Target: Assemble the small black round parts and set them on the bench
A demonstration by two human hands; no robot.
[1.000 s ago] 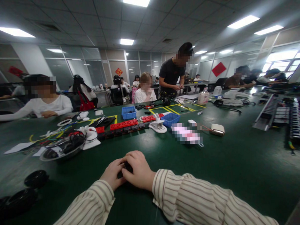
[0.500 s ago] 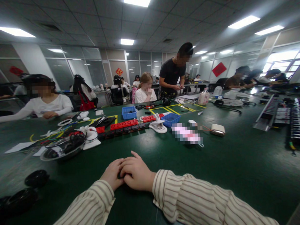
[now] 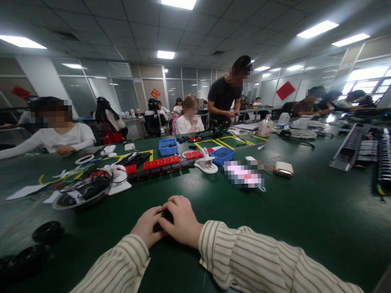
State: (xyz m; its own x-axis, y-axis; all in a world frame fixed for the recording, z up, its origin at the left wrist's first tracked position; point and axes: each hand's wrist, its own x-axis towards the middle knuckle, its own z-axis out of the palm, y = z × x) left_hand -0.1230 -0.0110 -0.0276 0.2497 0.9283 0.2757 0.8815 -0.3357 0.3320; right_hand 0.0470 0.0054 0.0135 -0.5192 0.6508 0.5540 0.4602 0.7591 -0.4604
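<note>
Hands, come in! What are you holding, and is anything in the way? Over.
Left hand and right hand both shut on small black part, mostly hidden. Bowl of cables off to the left, not touching.

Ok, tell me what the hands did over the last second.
The right hand had flattened its fingers over the left hand half a second ago. They have now curled back up, uncovering the small black object held between both hands, much as a second ago. Nothing was let go. Both hands stay in the same spot on the green table, and the blue bin and red strips are unmoved.
</note>
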